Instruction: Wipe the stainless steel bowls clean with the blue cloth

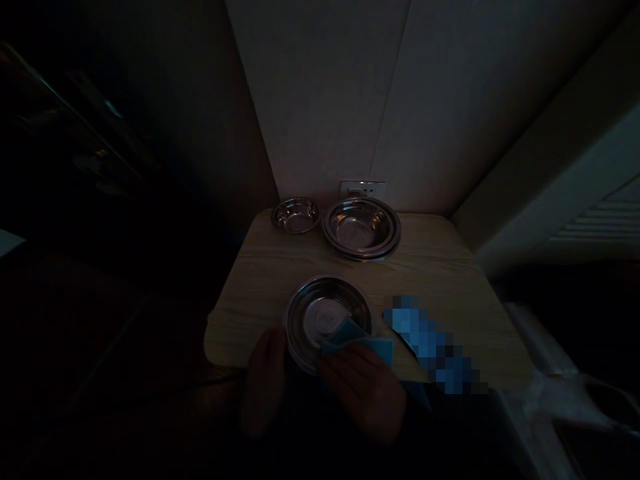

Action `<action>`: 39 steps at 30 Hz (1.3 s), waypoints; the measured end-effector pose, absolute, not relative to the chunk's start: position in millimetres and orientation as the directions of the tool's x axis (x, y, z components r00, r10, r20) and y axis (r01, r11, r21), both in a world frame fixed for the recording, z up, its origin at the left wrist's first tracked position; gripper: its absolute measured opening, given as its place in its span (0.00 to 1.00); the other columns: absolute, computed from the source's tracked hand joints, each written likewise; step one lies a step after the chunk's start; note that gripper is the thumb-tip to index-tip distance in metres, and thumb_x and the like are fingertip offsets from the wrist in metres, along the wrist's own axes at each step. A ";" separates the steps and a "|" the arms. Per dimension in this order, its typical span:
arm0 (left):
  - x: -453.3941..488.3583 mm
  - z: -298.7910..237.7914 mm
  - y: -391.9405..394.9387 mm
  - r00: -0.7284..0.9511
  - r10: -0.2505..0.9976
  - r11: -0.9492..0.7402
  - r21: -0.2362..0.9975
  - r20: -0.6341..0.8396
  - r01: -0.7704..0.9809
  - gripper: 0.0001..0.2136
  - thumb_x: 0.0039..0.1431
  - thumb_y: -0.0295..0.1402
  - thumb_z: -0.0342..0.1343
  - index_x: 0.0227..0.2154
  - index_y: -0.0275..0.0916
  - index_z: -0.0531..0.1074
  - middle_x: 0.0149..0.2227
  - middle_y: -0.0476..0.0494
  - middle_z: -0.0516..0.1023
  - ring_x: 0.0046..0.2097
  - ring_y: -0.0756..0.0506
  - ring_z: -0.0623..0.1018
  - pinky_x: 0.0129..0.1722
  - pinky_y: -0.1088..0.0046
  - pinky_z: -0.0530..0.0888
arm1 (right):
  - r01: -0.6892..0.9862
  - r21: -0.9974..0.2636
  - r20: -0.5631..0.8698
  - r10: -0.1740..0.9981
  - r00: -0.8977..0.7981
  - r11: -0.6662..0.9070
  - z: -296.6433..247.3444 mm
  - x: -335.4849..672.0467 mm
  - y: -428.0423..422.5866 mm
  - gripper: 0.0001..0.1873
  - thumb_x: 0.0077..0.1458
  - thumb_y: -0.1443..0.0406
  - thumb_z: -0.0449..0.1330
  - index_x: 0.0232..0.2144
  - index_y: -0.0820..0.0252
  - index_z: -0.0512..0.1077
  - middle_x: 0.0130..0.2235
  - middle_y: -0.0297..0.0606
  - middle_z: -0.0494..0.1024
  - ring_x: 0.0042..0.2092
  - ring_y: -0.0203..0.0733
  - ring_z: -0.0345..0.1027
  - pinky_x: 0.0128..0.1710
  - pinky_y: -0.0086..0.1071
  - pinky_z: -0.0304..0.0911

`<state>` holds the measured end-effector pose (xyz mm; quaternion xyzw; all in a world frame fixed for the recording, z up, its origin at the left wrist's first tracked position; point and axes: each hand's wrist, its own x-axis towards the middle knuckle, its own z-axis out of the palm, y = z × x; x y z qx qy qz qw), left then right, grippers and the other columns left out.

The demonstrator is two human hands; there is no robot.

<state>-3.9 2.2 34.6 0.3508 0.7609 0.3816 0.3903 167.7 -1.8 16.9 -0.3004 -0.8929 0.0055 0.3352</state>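
A shiny metal bowl [326, 313] is at the front edge of the wooden-topped table, its rim lying partly over the edge. My left hand [265, 377] grips this bowl at its left rim, though its fingers are partly lost in the dark. With my right hand [367, 390] I hold a blue cloth [350, 331] against the bowl's lower right side and rim. The fingers lie over the cloth, and part of it sticks out past them to the right.
Behind, a small metal bowl [296, 217] stands beside several nested metal bowls [361, 230] on the table [440, 260]. A blurred-out blue object [425, 343] lies at the front right. A wall socket [363, 189] is behind the nested bowls. The room is very dim.
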 end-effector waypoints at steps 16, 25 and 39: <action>3.7 32.9 -13.1 -0.496 0.808 0.494 0.825 -0.318 0.277 0.13 0.49 0.46 0.50 0.29 0.42 0.70 0.29 0.45 0.76 0.31 0.44 0.75 0.30 0.69 0.70 | 0.558 -0.163 0.521 0.551 -0.652 0.814 17.9 172.1 1.1 0.16 0.63 0.70 0.46 0.47 0.63 0.69 0.45 0.43 0.76 0.47 0.42 0.69 0.50 0.42 0.62; 6.9 35.4 -7.4 -0.452 0.818 0.478 0.858 -0.356 0.189 0.12 0.50 0.44 0.48 0.27 0.41 0.70 0.28 0.46 0.76 0.30 0.45 0.74 0.30 0.70 0.70 | 0.566 -0.196 0.545 0.569 -0.616 0.801 20.2 167.7 -2.0 0.15 0.62 0.71 0.46 0.46 0.67 0.70 0.45 0.44 0.76 0.48 0.42 0.68 0.52 0.42 0.63; 2.9 40.5 0.6 -0.404 0.874 0.395 0.881 -0.272 0.262 0.15 0.53 0.45 0.47 0.20 0.41 0.68 0.15 0.52 0.66 0.20 0.49 0.68 0.21 0.74 0.66 | 0.538 -0.195 0.362 0.570 -0.738 0.820 27.9 228.8 53.0 0.20 0.60 0.66 0.48 0.50 0.72 0.67 0.56 0.51 0.66 0.61 0.51 0.49 0.57 0.49 0.55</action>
